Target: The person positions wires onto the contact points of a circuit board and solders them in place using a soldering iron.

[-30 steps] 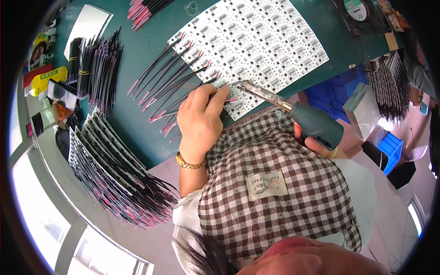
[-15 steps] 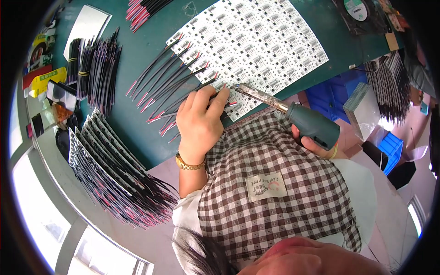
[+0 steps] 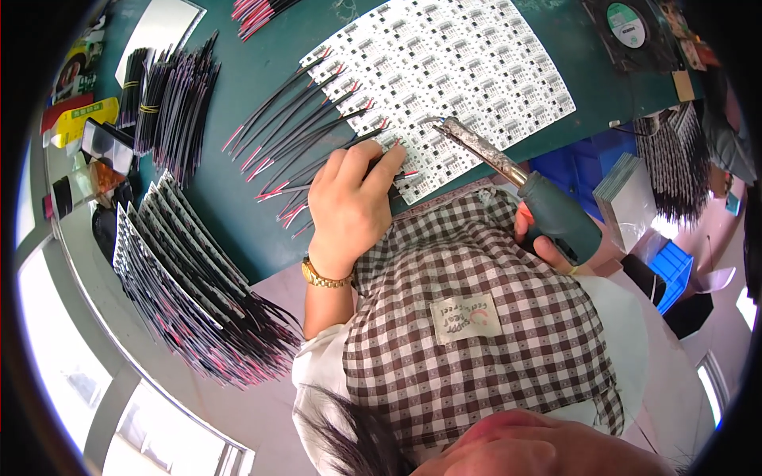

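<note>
My left hand (image 3: 349, 194) presses its fingertips together at the lower left edge of a white sheet of circuit boards (image 3: 468, 87), pinching a thin wire whose red end (image 3: 398, 143) shows at the fingertips. Several black wires with red ends (image 3: 298, 119) fan out to the left from that edge. My right hand (image 3: 544, 242) is wrapped round the dark handle of a soldering iron (image 3: 559, 214). Its bright metal barrel slants up to the left, and the tip is over the sheet, a little to the right of my left fingertips. Whether the tip touches the sheet, I cannot tell.
On the green table (image 3: 262, 55) bundles of black wires (image 3: 175, 111) lie to the left. A stack of wired boards (image 3: 198, 278) hangs past the left edge. A solder spool (image 3: 627, 28) stands far right, with more wired boards (image 3: 673, 159) and a blue bin (image 3: 671, 266) below.
The soldering iron has shifted right and slightly up, so its tip is farther from my left fingertips. My left hand stays at the same edge of the sheet.
</note>
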Action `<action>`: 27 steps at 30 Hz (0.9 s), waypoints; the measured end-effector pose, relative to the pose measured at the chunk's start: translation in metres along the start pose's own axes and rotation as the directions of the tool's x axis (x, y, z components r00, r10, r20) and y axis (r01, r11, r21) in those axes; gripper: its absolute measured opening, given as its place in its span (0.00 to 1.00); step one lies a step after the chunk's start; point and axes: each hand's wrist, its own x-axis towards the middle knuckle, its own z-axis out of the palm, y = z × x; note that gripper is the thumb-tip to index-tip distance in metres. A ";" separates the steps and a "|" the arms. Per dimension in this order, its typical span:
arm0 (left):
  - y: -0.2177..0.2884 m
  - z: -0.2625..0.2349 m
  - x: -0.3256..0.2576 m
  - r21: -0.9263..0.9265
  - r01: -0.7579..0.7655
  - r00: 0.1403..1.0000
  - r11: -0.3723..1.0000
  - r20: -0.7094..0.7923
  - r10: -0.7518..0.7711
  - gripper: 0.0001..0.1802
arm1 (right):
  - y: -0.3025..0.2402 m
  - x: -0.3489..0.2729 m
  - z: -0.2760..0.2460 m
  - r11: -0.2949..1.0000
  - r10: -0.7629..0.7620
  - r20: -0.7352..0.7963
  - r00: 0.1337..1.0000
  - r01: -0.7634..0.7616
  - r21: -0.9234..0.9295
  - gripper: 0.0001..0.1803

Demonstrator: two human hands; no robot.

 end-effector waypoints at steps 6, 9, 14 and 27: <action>-0.004 -0.009 -0.011 -0.040 0.059 0.976 0.997 -0.208 -0.066 0.18 | -0.009 0.012 -0.009 0.985 0.022 0.170 0.985 -0.051 0.164 0.20; -0.003 0.002 -0.028 -0.301 0.189 0.943 0.935 -0.209 -0.258 0.15 | -0.001 0.005 -0.001 0.998 -0.002 0.063 0.998 -0.002 0.060 0.19; -0.001 -0.008 -0.013 -0.256 0.116 0.980 0.960 -0.127 -0.152 0.16 | -0.011 0.015 -0.004 0.994 0.055 0.133 0.990 -0.066 0.082 0.16; 0.022 0.004 -0.008 -0.288 0.422 0.891 0.860 -0.042 -0.452 0.08 | 0.018 -0.003 0.008 0.996 0.067 -0.034 0.997 -0.065 0.054 0.13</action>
